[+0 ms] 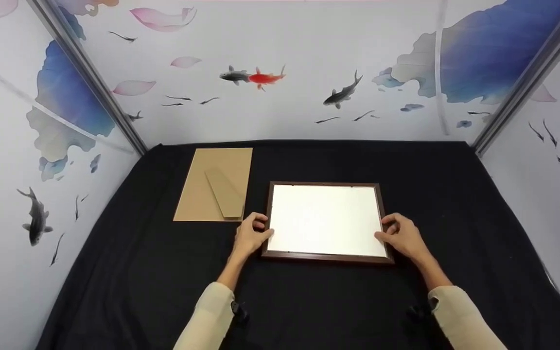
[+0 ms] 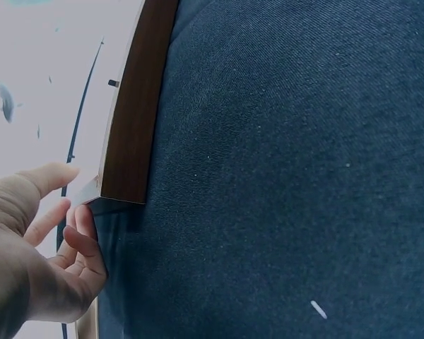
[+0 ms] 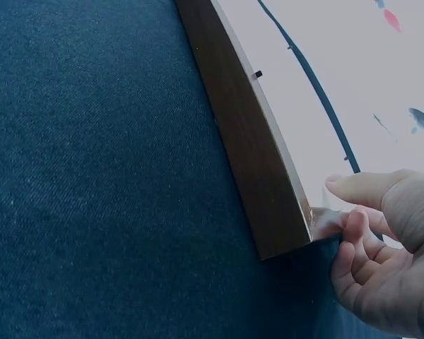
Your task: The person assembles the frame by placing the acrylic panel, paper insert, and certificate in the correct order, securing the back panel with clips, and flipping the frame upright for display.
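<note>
A brown wooden picture frame (image 1: 328, 258) lies flat on the black cloth, with a white sheet (image 1: 326, 218) filling its inside. My left hand (image 1: 252, 234) grips the frame's left side, thumb over the white surface and the other fingers curled at the outer edge. On the opposite side my right hand (image 1: 403, 236) holds the frame in the same way. Small dark tabs (image 2: 113, 83) show along the inner edge in the left wrist view. The right wrist view shows the frame's thick side (image 3: 233, 120) beside my curled fingers.
A tan backing board (image 1: 187, 199) with a stand flap (image 1: 226, 194) lies on the black cloth (image 1: 139, 272), behind and left of the frame. White panels (image 1: 299, 112) printed with fish and petals enclose the back and sides, joined by metal posts (image 1: 110, 97).
</note>
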Demonstrator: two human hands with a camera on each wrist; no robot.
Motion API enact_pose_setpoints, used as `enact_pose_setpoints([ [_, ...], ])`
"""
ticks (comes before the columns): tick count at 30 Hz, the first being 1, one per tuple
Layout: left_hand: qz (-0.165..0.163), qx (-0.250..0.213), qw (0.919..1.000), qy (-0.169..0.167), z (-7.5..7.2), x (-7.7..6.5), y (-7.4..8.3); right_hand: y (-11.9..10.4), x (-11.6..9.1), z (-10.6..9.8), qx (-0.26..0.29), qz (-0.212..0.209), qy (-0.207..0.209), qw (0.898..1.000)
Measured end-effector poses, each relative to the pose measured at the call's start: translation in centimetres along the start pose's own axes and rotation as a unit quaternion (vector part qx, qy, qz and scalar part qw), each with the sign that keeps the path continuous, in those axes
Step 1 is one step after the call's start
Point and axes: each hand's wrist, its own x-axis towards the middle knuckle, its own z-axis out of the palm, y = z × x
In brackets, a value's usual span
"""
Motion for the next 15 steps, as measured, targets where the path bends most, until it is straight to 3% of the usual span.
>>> enact_pose_setpoints([
  [7,0.004,-0.003,0.9997,-0.026,0.0,-0.5,-0.6,0.8,-1.4,-0.5,0.057,-0.008,-0.032,0.998],
  [15,0.033,-0.013,0.9989,-0.029,0.1,-1.1,-1.0,1.1,-2.9,-0.1,0.055,-0.017,0.018,0.998],
])
